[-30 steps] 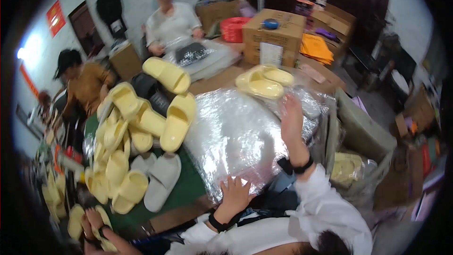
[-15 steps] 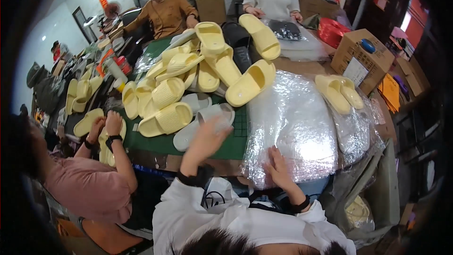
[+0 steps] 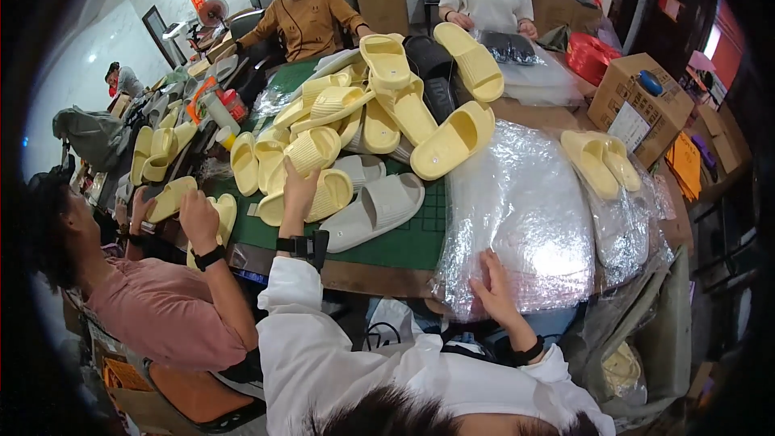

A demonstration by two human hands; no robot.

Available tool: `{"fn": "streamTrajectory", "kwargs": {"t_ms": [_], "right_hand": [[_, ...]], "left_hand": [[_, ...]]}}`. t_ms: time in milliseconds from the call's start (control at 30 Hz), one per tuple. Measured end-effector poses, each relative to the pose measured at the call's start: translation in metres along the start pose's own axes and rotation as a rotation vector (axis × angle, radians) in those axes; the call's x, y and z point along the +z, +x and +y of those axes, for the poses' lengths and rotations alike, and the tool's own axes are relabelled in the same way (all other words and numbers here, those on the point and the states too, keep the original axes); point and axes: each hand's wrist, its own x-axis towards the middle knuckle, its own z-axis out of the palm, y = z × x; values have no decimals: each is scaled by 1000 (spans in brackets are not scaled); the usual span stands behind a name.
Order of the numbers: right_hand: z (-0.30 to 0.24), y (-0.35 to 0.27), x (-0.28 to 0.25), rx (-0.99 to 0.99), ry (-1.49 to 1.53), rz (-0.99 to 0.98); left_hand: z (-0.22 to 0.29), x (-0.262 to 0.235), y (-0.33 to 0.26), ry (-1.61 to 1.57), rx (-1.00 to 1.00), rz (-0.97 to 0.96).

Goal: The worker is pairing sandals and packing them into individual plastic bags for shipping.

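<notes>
there, left hand on yellow slipper

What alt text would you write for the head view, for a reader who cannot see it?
A person in white sleeves reaches the left hand onto a yellow slipper in a pile, while the right hand rests on a stack of clear plastic bags. Beside them lies a grey slipper on a green mat; other people sit around the table.

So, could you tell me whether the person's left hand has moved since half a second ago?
Yes. The left hand has reached forward, from near the grey slipper onto a yellow slipper.
</notes>
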Motion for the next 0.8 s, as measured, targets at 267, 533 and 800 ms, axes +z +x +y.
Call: {"fn": "streamTrajectory", "kwargs": {"t_ms": [267,533,800], "right_hand": [[-13,7,-1,-4,-92,-4],[-7,1,1,-19,26,14],[-11,-3,-1,7,-27,27]], "left_hand": [[-30,-8,-13,-209,-22,56],[-28,2,-28,-585,-117,-22],[30,7,-20,-834,-18,113]]}}
